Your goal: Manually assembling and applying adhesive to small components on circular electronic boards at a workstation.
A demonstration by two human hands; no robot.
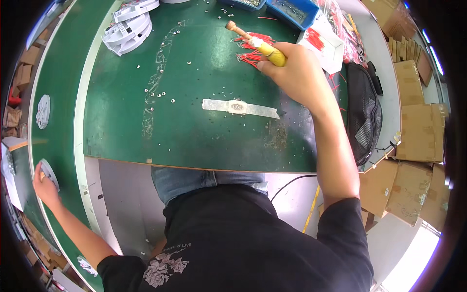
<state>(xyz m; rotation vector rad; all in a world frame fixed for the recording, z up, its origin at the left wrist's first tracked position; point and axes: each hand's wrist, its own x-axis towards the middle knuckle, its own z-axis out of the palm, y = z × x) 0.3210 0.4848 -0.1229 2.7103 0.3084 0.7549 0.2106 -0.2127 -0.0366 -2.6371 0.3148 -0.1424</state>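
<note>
My left hand (46, 189) reaches far out to the left over the green belt. Its fingers close on the edge of a light grey plastic part (50, 171), which they partly cover. Raised over the back right of the green table, my right hand (296, 68) grips a hand tool (271, 52) with a yellow wrapped handle. The tool's brown shaft ends in a wider knob pointing up and left. Just beyond it lie bundles of short red wires (249, 57), partly hidden by the hand. A pale strip of tape (218, 105) with a small patch sticks to the table in front of me.
Grey plastic parts (127, 35) are stacked at the back left. Blue bins (292, 13) stand at the back, beside a white box (332, 54) of red wires. A black mesh pouch (362, 114) lies at the right edge. Small nuts are scattered about. Another grey part (43, 112) sits farther along the belt.
</note>
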